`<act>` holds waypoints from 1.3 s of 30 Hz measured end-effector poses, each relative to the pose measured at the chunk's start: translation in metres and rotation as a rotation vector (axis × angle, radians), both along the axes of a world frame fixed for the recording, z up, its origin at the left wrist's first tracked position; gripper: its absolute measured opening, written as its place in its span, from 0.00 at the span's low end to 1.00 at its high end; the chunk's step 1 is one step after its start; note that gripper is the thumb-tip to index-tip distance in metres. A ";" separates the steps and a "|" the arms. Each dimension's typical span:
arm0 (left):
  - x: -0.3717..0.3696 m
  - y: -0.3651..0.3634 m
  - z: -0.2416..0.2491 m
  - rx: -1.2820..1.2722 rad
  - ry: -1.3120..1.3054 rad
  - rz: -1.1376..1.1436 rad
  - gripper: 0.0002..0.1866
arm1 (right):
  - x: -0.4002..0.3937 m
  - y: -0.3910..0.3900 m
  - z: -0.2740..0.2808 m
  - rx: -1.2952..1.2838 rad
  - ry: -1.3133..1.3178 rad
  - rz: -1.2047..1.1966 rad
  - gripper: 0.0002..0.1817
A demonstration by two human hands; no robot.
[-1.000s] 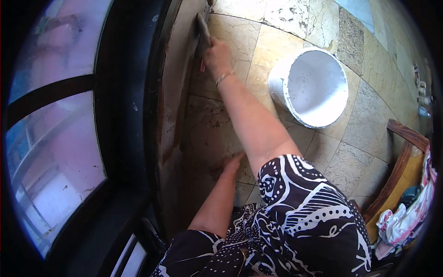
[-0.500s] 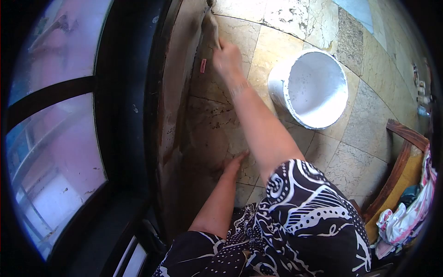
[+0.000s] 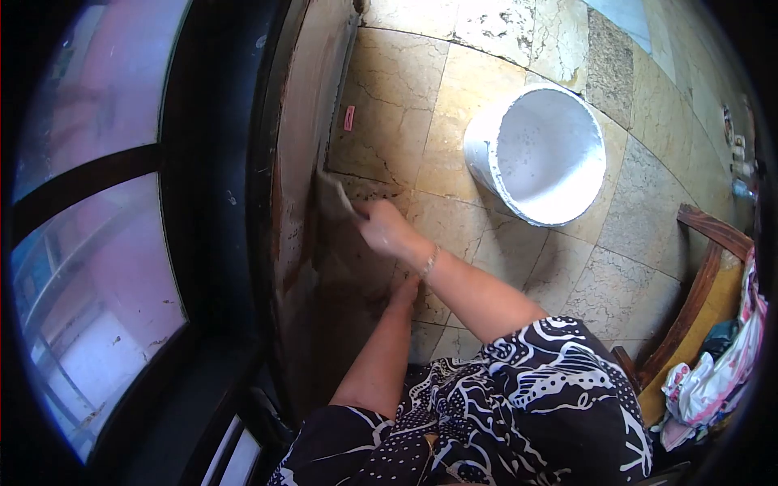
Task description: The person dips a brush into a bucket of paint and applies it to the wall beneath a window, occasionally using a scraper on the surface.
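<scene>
My right hand (image 3: 391, 233) is closed around the handle of a flat, pale brush (image 3: 334, 194); the brush's end meets the foot of the wall (image 3: 298, 146), where the wall joins the tiled floor (image 3: 458, 219). Lower down, my left hand (image 3: 403, 293) rests on the floor with its fingers stretched out. My right wrist, with a bracelet, partly covers those fingers. To the right of my right hand stands a white bucket (image 3: 486, 162); its inside is white and I see no tool in it.
A small pink-red piece (image 3: 349, 118) lies on the floor near the wall. Dark framed glass panels (image 3: 121, 243) line the left side. A wooden chair (image 3: 701, 283) with crumpled cloth and a plastic bag (image 3: 697, 389) stands at the right.
My right hand has come back toward me along the base of the wall, with the brush in it. My left hand stays on the floor, and the bucket stands in the same place.
</scene>
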State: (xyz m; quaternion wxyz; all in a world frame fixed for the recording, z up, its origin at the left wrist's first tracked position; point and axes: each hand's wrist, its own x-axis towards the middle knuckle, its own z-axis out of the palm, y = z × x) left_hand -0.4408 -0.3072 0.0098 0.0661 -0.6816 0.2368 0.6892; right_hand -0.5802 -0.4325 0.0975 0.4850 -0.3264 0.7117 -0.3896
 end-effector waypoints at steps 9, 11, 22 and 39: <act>-0.018 -0.014 0.025 0.002 -0.259 -0.162 0.58 | -0.118 -0.112 0.007 -0.108 -0.027 -0.378 0.11; -0.024 -0.015 0.026 0.029 -0.398 -0.249 0.61 | -0.137 -0.154 -0.018 -0.153 0.199 -0.377 0.09; 0.027 0.020 -0.048 0.038 -0.036 -0.087 0.56 | -0.025 -0.053 -0.019 0.027 -0.034 -0.178 0.10; -0.027 -0.015 0.049 -0.026 -0.139 -0.083 0.45 | -0.052 -0.044 0.008 -0.252 0.252 -0.205 0.19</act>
